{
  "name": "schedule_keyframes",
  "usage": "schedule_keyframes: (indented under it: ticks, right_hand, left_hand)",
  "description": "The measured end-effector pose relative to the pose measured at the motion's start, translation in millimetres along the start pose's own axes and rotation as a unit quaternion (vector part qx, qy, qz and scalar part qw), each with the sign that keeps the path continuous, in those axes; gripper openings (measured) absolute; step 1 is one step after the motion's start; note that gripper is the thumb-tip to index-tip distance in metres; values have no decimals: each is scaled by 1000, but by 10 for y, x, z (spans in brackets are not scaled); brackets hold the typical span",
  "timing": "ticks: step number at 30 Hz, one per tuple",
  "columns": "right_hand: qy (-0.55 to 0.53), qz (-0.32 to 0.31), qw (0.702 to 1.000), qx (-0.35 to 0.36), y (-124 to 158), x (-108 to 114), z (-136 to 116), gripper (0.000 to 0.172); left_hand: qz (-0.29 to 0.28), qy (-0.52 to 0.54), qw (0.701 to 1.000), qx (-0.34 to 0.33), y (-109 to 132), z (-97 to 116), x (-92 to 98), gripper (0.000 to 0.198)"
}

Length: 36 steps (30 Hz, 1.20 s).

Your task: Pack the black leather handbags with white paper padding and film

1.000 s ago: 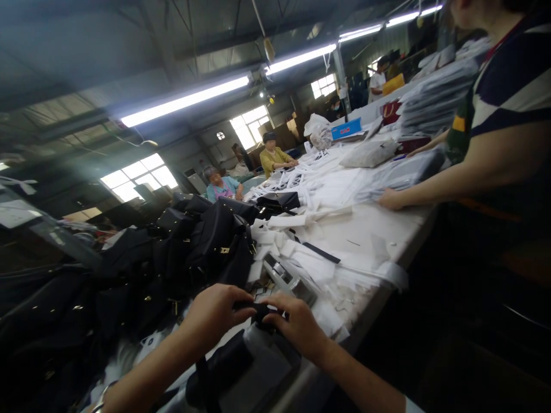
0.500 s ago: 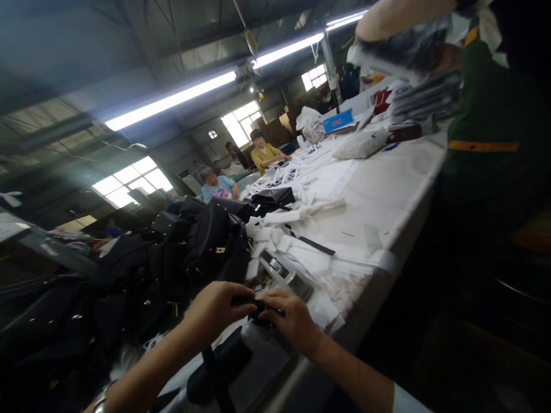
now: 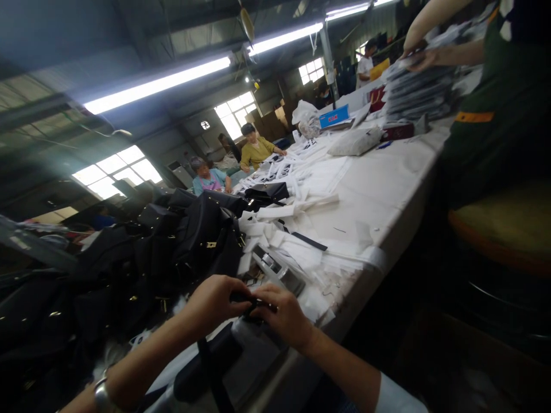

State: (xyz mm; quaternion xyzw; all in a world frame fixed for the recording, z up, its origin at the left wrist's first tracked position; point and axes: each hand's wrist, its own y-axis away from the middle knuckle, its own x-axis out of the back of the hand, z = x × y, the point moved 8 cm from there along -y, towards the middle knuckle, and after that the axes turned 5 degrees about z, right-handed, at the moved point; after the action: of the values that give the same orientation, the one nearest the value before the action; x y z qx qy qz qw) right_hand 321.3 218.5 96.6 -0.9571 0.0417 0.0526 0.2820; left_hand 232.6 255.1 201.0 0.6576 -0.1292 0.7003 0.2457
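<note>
My left hand (image 3: 215, 301) and my right hand (image 3: 284, 314) meet low in the middle, fingers pinched together on a black strap (image 3: 210, 370). The strap runs down past the left wrist, and the part between my fingertips is mostly hidden. Beneath the hands lies a black bag (image 3: 198, 376), partly covered by pale, see-through wrapping (image 3: 256, 350). Just beyond my fingers sits a grey metal device (image 3: 278, 269), perhaps a tape dispenser, on the white-covered table (image 3: 379, 189).
Black bags (image 3: 200, 229) with gold fittings are heaped at left. White strips (image 3: 293, 209) and a loose black strip (image 3: 309, 241) litter the table. Farther off are a blue box (image 3: 334, 116) and stacked wrapped goods (image 3: 417, 92). A co-worker stands at right near a stool (image 3: 508, 229); others sit across.
My view has shifted slightly. The co-worker at right has lowered a wrapped item onto the stack. My hands keep their pinch on the strap, barely changed.
</note>
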Motion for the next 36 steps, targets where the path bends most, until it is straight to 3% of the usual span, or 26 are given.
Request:
schedule_keyframes:
  ticks: [7,15,21,24,29,36]
  right_hand:
    - [-1,34,997,-70,25,22,25,34]
    - [-21,-17,988,-153,-75,74,124,29]
    - [3,-59,987,-150,-139,44,109,32]
    - [16,-70,988,-136,-136,34,87,28]
    - [6,-57,993,-102,-132,23,47,29]
    - [73,-29,991,-111,-122,45,-23,26]
  left_hand:
    - [11,11,1000,1,6,-56,-116,22]
    - [38,54,998,-8,82,-115,-228,29]
    - [30,130,991,31,202,-243,-189,39]
    - [17,167,984,56,221,-306,-165,34]
    - [48,149,987,36,145,-247,-115,21]
    - [57,107,993,5,147,-143,-88,9]
